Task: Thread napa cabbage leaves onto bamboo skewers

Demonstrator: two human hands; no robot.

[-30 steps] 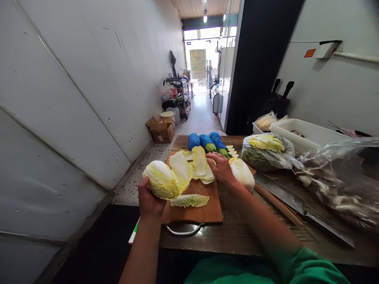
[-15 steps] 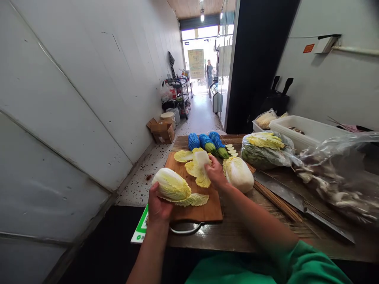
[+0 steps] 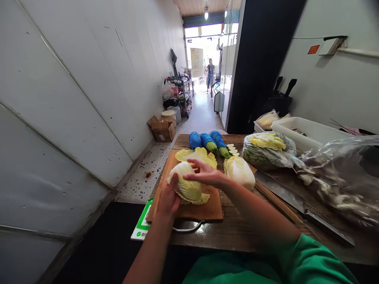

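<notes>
My left hand (image 3: pixel 168 199) is wrapped around the lower left side of a pale napa cabbage (image 3: pixel 189 189), holding it tilted above the wooden cutting board (image 3: pixel 204 211). My right hand (image 3: pixel 204 173) reaches over the cabbage's upper right side. Its thumb and fingers are spread, with the tips at the cabbage surface; no separate leaf shows between them. Loose yellow cabbage leaves (image 3: pixel 204 156) lie on the far part of the board. Another leaf (image 3: pixel 205 198) is partly hidden beneath the held cabbage. A second napa cabbage (image 3: pixel 239 172) rests on the table just right of the board.
Zucchini in blue foam netting (image 3: pixel 211 142) and pale slices (image 3: pixel 232 150) lie behind the board. To the right are a cleaver (image 3: pixel 280 191), wooden skewers (image 3: pixel 275 203), bagged greens (image 3: pixel 263 152), bagged mushrooms (image 3: pixel 340 193) and a white bin (image 3: pixel 310 134). A person (image 3: pixel 210 73) stands at the far doorway.
My right hand has let go of a cabbage leaf, now among the loose leaves, and moved left onto the held cabbage. My left hand has brought that cabbage rightward and turned it more upright.
</notes>
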